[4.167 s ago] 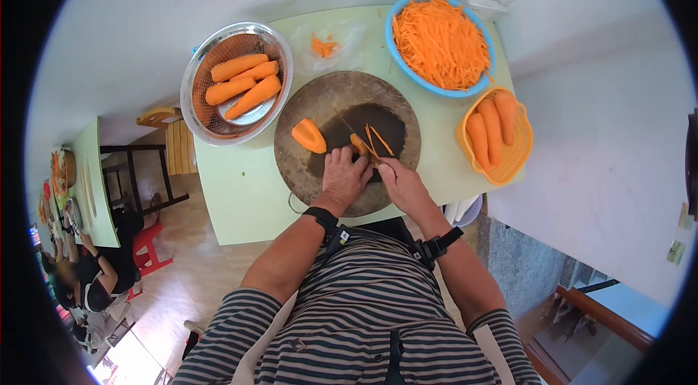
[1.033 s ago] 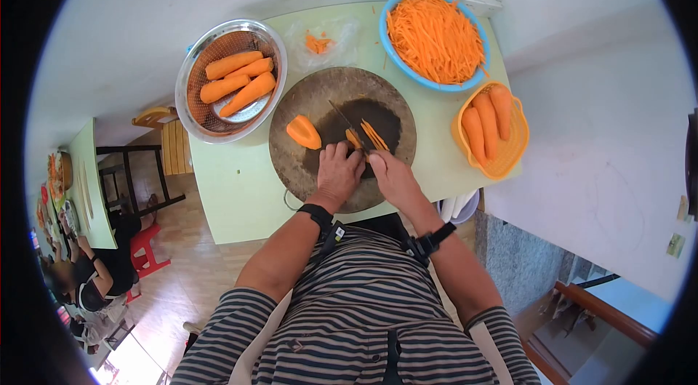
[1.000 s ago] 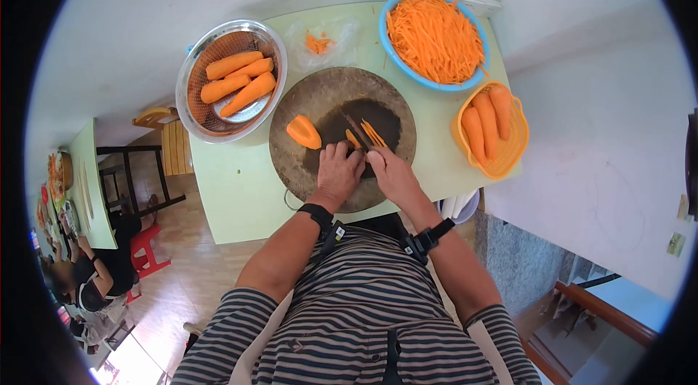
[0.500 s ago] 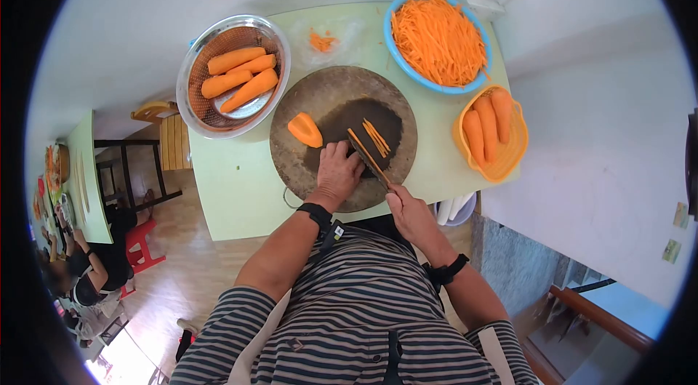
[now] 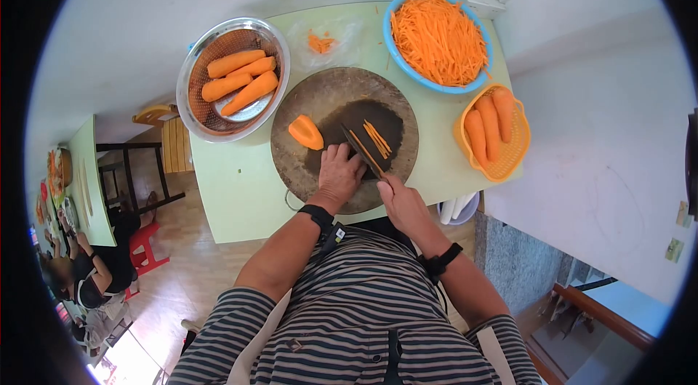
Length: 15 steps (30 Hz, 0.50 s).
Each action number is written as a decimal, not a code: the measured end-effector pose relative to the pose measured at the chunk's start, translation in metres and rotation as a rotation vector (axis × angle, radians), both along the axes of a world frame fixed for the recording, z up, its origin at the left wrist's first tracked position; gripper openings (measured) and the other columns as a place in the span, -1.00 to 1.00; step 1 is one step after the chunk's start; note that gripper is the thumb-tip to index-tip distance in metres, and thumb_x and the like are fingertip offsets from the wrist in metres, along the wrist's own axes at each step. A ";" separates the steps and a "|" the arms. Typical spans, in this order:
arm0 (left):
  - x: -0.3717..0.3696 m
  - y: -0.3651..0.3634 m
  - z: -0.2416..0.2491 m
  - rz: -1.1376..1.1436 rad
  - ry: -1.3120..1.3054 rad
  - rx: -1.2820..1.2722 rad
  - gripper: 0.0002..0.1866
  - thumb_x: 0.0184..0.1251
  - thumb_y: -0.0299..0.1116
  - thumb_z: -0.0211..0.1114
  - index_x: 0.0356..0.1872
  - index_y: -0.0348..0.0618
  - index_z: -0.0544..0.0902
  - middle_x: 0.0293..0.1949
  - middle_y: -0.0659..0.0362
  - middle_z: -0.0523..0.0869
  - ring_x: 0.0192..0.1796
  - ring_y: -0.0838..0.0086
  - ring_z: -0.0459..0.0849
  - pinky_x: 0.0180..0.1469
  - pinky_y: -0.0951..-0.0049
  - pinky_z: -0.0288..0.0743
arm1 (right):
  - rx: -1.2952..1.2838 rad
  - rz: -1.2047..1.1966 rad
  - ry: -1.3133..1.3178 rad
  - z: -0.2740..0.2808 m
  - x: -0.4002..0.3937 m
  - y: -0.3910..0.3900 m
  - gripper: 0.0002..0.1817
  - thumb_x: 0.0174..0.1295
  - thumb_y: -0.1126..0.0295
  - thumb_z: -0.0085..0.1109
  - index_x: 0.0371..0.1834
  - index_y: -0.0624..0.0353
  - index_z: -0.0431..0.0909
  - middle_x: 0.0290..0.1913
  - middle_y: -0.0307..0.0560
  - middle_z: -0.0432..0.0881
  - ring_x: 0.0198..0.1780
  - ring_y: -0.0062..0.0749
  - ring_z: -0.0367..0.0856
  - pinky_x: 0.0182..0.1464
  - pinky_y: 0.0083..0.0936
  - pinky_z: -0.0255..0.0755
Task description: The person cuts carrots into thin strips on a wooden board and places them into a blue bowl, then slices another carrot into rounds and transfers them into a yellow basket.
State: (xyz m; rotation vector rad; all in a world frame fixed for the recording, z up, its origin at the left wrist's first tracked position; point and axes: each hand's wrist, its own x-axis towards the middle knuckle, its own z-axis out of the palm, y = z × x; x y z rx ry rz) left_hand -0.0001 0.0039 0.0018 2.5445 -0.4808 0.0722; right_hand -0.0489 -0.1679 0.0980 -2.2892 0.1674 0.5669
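Note:
My right hand [image 5: 401, 202] is closed round the handle of a knife [image 5: 361, 152], whose blade stands over the dark, wet part of the round chopping board [image 5: 298, 105]. Close to the blade's left side, my left hand [image 5: 339, 173] presses down with bent fingers; what lies under them is hidden. Thin carrot strips [image 5: 377, 138] lie just right of the blade. A cut carrot piece [image 5: 305, 132] rests on the board, up and left of my left hand.
Around the board are a metal bowl [image 5: 190, 112] of carrots, a blue basin [image 5: 396, 58] of shredded carrot, a yellow basket [image 5: 518, 139] of carrots and a plastic bag [image 5: 345, 34] with scraps. A co-worker [image 5: 98, 272] sits at another table, far left.
My right hand has shifted slightly left and up with the knife. The blade now stands a little further left, nearer my left fingers. My left hand has barely moved.

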 end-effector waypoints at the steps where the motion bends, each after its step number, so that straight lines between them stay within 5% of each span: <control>1: 0.000 0.000 0.000 -0.002 -0.010 -0.011 -0.75 0.15 -0.27 0.42 -0.13 0.01 0.75 -0.02 0.12 0.58 0.05 0.16 0.49 0.08 0.17 0.37 | 0.002 0.000 0.000 -0.003 0.006 0.003 -0.57 0.57 0.07 -0.04 0.24 0.16 0.49 -0.15 0.37 0.71 -0.10 0.40 0.66 -0.07 0.12 0.53; 7: 0.001 -0.003 -0.006 0.022 -0.066 -0.070 -0.79 0.18 -0.28 0.41 -0.15 0.00 0.74 -0.02 0.15 0.60 0.02 0.18 0.52 0.06 0.19 0.38 | 0.127 -0.069 -0.168 -0.014 0.038 0.005 -0.55 0.57 0.06 -0.07 0.24 0.17 0.53 -0.13 0.39 0.70 -0.04 0.39 0.66 -0.02 0.08 0.54; 13: 0.001 -0.004 -0.008 0.049 -0.109 -0.144 -0.79 0.16 -0.33 0.42 -0.18 -0.07 0.73 -0.04 0.16 0.61 0.01 0.19 0.53 0.05 0.20 0.40 | 0.090 -0.079 -0.152 0.001 0.008 -0.015 -0.58 0.57 0.12 -0.04 0.22 0.21 0.53 -0.16 0.41 0.69 -0.04 0.37 0.67 -0.02 0.01 0.56; 15: 0.001 -0.001 -0.006 0.037 -0.105 -0.139 -0.80 0.15 -0.35 0.41 -0.19 -0.08 0.73 -0.04 0.16 0.62 0.01 0.19 0.53 0.06 0.20 0.40 | 0.070 -0.034 0.024 0.011 -0.004 -0.016 -0.56 0.57 0.13 -0.05 0.27 0.24 0.50 -0.14 0.38 0.71 -0.01 0.31 0.70 0.05 -0.17 0.56</control>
